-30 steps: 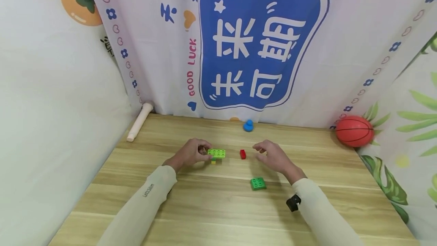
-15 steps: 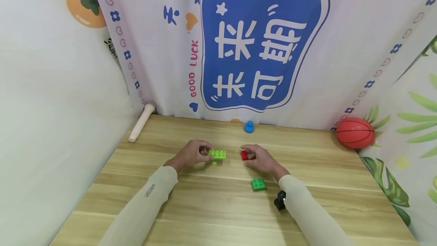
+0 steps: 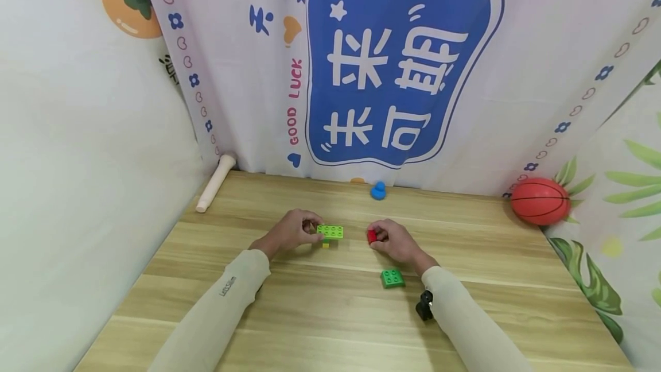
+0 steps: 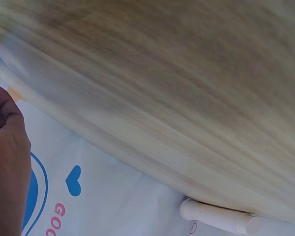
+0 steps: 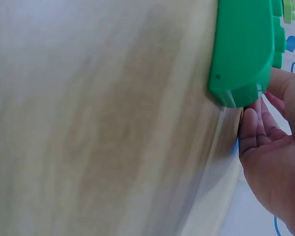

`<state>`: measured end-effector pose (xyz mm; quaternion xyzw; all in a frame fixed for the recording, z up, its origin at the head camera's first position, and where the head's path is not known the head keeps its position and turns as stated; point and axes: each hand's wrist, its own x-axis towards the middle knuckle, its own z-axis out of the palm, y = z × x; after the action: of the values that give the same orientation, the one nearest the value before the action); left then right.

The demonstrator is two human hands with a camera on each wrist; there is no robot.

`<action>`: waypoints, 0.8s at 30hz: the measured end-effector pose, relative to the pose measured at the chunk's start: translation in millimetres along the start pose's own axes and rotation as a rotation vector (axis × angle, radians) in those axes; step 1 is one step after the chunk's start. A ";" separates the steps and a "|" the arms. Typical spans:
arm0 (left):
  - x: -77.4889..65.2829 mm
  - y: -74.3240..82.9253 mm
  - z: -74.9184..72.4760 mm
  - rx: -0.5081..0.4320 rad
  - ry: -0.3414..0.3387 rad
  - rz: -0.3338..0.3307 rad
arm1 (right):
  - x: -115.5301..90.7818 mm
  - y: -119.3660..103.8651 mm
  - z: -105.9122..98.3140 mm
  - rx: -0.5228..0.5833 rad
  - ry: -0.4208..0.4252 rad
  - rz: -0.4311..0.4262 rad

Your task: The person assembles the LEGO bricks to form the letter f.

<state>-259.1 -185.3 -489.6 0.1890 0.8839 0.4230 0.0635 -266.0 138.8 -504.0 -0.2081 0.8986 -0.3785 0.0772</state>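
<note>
In the head view my left hand point(image 3: 294, 231) pinches the left end of a lime-green toy brick point(image 3: 333, 231) with two rows of studs. Below that brick, a darker green piece and a yellow piece point(image 3: 326, 244) show. To the right, my right hand point(image 3: 396, 240) holds a small red brick point(image 3: 372, 236) between thumb and fingers, at the tabletop. A square green brick point(image 3: 392, 278) lies nearer me, below the right hand. Large in the right wrist view is the green brick point(image 5: 243, 49), partly covering the right hand point(image 5: 270, 162). The left wrist view shows only part of my left hand point(image 4: 7, 147).
A blue knobbed piece point(image 3: 378, 190) stands near the table's back edge. At the back left lies a pale rolling-pin-like rod point(image 3: 215, 183). A red basketball-patterned ball point(image 3: 540, 201) sits at the back right corner. Printed cloth hangs behind the wooden table point(image 3: 310, 314).
My right hand has moved left to the red brick and closed its fingers on it. The left hand keeps its place on the lime-green brick. The view has shifted slightly.
</note>
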 end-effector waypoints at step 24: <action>-1.5 -2.8 1.7 -0.007 0.019 0.033 | 1.4 -13.5 2.0 0.018 0.044 0.074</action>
<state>-258.0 -186.3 -492.9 0.1993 0.8799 0.4286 0.0487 -262.4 128.4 -495.7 -0.1656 0.9038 -0.3878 0.0730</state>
